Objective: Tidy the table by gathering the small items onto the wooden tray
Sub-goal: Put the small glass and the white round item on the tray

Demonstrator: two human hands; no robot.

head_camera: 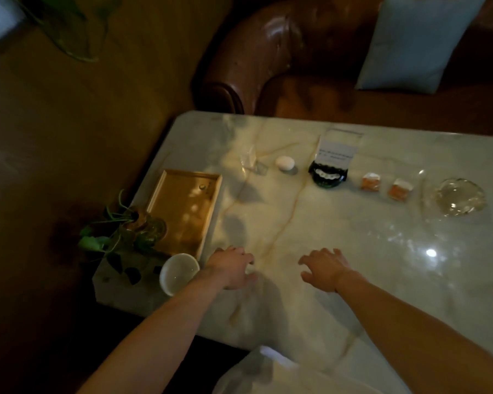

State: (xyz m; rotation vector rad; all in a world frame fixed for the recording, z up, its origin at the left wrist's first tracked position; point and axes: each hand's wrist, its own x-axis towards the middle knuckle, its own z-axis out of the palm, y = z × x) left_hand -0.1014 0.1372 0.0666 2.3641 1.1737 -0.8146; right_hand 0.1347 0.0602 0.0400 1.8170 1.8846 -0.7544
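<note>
Gathering has not begun: both the left hand [231, 268] and right hand [323, 268] hover open and empty, the wooden tray [182, 209] just beyond the left, so next comes reaching far ahead for the white egg-shaped item [285, 162].

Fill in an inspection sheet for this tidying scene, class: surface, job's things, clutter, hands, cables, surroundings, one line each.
Surface: marble table, glossy, with light glare at the right.
Job's things: wooden tray at the left end, nothing clearly on it; white egg-shaped item, two orange packets and clear wrapper lie in a row along the far side.
Clutter: card stand, glass ashtray, white cup, potted plant.
Hands: left hand and right hand open, empty, low over the near table.
Cables: nothing seen.
Surroundings: brown leather sofa with pale cushion; dim room.
</note>
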